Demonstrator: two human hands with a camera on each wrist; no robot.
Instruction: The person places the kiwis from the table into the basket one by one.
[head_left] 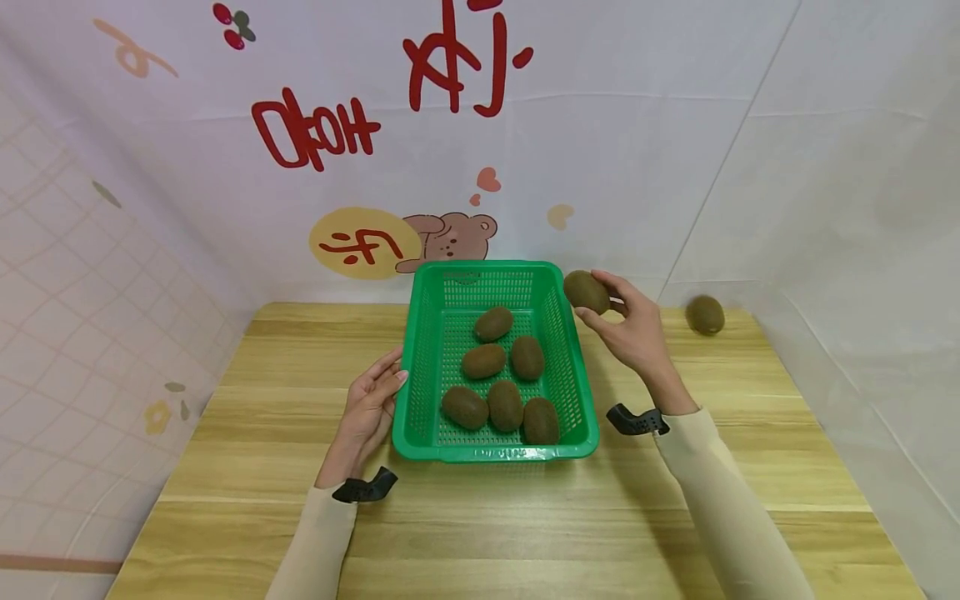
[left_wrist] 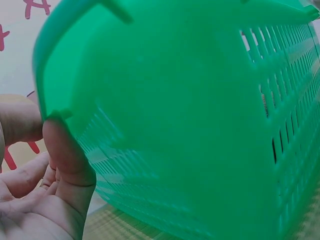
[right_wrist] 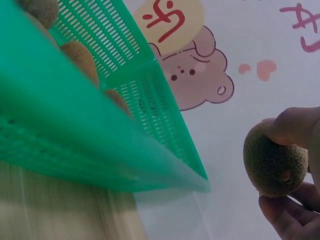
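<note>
A brown fuzzy kiwi (head_left: 585, 292) is held between the thumb and fingers of my right hand (head_left: 636, 332), raised beside the basket's far right corner. The right wrist view shows this kiwi (right_wrist: 275, 162) apart from the basket wall. My left hand (head_left: 369, 408) grips the left rim of the green plastic basket (head_left: 495, 453), and its thumb (left_wrist: 67, 155) lies at the rim in the left wrist view. Several kiwis lie inside the basket, among them one kiwi (head_left: 493, 324) at the back and another kiwi (head_left: 541, 422) at the front right.
One more kiwi (head_left: 706, 315) sits on the wooden table (head_left: 480, 533) at the back right. A white printed cloth (head_left: 637, 150) hangs behind the table, with further cloth at both sides. Black wrist mounts (head_left: 366, 486) are worn over the sleeves.
</note>
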